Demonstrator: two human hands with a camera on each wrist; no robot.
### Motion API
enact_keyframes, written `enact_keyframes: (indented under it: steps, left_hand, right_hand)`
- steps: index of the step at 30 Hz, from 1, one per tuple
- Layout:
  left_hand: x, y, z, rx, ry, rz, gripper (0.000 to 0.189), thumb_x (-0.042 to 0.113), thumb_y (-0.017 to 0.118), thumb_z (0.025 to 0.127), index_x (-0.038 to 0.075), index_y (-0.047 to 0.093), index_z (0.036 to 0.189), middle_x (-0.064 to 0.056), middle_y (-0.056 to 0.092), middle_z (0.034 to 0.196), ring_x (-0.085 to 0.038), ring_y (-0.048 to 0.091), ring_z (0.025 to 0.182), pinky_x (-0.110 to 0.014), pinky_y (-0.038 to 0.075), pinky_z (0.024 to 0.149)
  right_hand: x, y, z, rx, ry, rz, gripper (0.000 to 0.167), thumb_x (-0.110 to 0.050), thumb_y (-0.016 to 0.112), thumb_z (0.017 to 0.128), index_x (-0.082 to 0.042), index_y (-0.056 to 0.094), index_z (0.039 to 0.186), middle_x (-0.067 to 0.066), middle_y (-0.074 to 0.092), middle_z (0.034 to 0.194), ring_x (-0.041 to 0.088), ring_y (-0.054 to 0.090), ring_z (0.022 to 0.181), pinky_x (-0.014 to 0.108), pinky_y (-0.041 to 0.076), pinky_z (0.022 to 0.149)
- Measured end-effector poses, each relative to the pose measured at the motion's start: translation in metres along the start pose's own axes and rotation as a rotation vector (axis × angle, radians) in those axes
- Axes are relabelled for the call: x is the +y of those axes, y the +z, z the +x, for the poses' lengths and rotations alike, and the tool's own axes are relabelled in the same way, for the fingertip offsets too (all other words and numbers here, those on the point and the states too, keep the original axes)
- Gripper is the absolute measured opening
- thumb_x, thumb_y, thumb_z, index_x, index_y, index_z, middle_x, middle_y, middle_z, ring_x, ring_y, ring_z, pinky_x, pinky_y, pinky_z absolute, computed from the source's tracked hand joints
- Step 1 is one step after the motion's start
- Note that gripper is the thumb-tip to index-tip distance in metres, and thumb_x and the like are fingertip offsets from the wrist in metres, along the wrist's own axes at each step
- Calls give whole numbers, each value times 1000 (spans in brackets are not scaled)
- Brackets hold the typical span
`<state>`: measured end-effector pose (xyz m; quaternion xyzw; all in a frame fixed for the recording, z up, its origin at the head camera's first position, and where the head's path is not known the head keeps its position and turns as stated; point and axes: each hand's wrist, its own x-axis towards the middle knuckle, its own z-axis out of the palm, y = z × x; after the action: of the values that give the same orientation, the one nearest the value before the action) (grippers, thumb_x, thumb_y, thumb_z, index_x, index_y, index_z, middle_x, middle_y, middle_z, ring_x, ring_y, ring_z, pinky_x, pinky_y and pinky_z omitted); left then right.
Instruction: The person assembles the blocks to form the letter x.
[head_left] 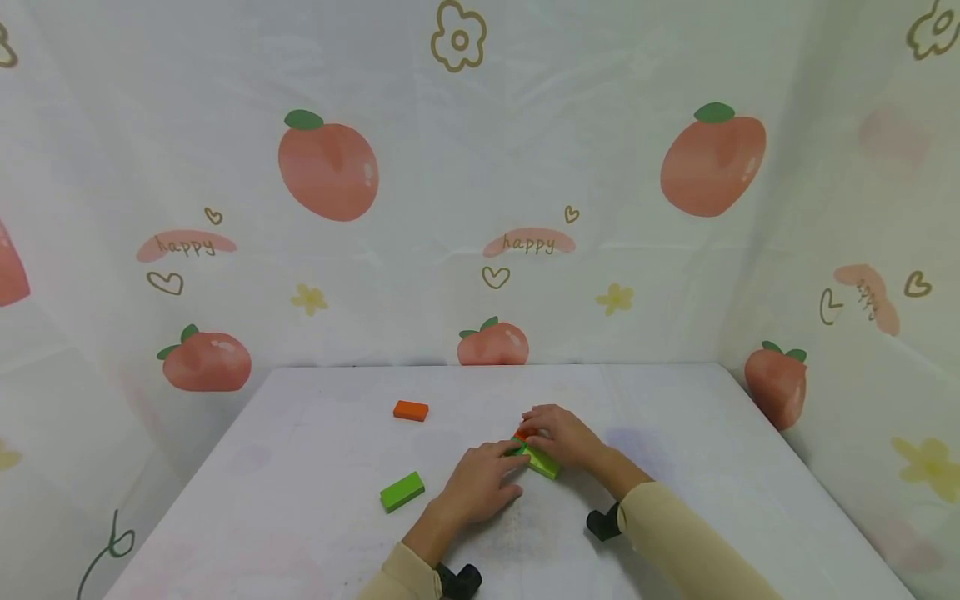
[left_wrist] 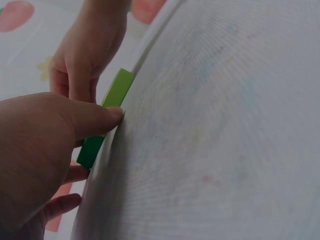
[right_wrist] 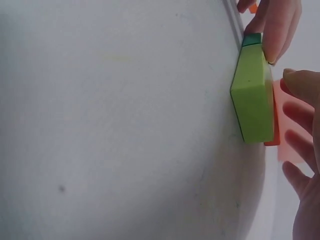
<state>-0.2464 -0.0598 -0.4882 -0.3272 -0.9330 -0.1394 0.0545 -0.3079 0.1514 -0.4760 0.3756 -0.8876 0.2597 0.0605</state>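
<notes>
A light green block and a dark green block lie end to end on the white table, with an orange block just behind them. My left hand reaches in from the left, its fingers extended and touching the green blocks near their joint. In the left wrist view, the thumb overlaps the blocks. My right hand is over the orange block, fingers loosely bent down around it; they partly hide it. From the right wrist, the orange block shows as a strip behind the light green one.
Another orange block lies farther back on the left. A second light green block sits left of my left hand. The white tabletop meets a patterned curtain at the back and sides.
</notes>
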Motion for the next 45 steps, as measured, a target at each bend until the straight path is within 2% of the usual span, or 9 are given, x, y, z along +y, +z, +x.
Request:
enact_keyframes:
  steps: [4,11,22,32,40,45]
  left_hand:
    - [0,1,0,6,10,13,46,33,70,89,25,61,134,1,53,139,-19,50,124,-43,44,95]
    - [1,2,0,20,5,7,46,32,69,90,25,60,135,0,52,139,-20,51,123,-43,44,94]
    - [-1,3,-2,-4,-38,-30,47,34,68,91,28,59,136,2,49,143,-20,49,124,-42,43,96]
    - [-4,1,-3,16,-50,-60,47,34,68,91,29,57,137,-2,46,145,-21,51,122,-42,44,96]
    - [-14,-6,-5,90,-13,-34,35,29,67,92,30,65,127,1,50,141,-20,52,119,-43,45,95]
    - [-24,-11,-9,145,-7,-40,32,28,68,92,27,68,124,3,54,137,-19,53,120,-42,45,96]
  right_hand:
    - [0,-1,-4,56,-39,-24,16,-9,68,90,-6,73,105,13,66,116,34,56,113,52,42,97]
    - [3,-1,-12,114,-11,-53,14,-7,67,89,-6,74,102,12,68,111,32,59,105,50,46,91]
    - [3,6,-18,112,57,-24,16,-10,68,90,-9,74,105,6,69,111,28,59,105,49,46,92]
    - [-1,9,-19,154,-79,-77,19,-7,71,86,-9,73,105,8,69,110,29,59,104,49,47,89]
    - [2,7,-15,123,-220,-122,27,-2,74,82,-6,73,109,11,67,115,31,60,109,50,48,90]
    - [3,8,-13,84,-265,-113,27,-2,73,84,-5,73,110,11,67,115,32,60,110,49,48,90]
